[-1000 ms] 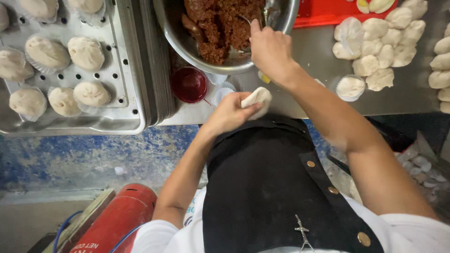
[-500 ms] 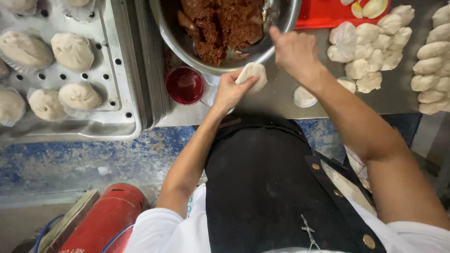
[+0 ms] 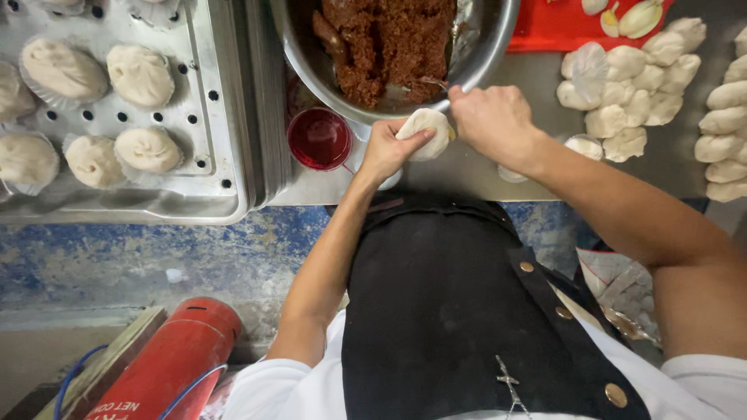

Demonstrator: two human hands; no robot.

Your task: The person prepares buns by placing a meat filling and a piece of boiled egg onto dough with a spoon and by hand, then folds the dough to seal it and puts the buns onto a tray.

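Left hand (image 3: 385,148) cupped, holding a flat round dough wrapper (image 3: 426,132) in the palm, thumb on its near edge. Wrapper sits just below the rim of the metal bowl (image 3: 498,39), between both hands. No filling visible on it yet.

Right hand (image 3: 494,117) closed on a thin utensil handle, prob. a spoon (image 3: 436,84); its tip reaches into the bowl's dark brown minced filling (image 3: 389,35). Whether the spoon is loaded: cannot tell.

Progress, as judged: work is mid-batch. Done: approx. six filled, pleated buns (image 3: 140,74) in paper cups on the perforated steel tray (image 3: 226,140), well to the left of the left hand. Left to do: this wrapper needs filling and closing; a heap of raw dough pieces (image 3: 638,78) lies to the right of the right hand, plus another row at far right edge. Bowl looks amply stocked. Tray has free space near its right side.

Surroundings: small red cup (image 3: 319,138) just left of the left hand, touching-close to the bowl. Red board (image 3: 560,27) beyond the right hand w/ pale scraps on it. A single dough piece (image 3: 585,146) just right of the right wrist. Red cylinder (image 3: 167,365) on the floor, below the left elbow.

Obstructions: red cup stands in the path betw. left hand and tray. Otherwise nothing blocking the bowl.
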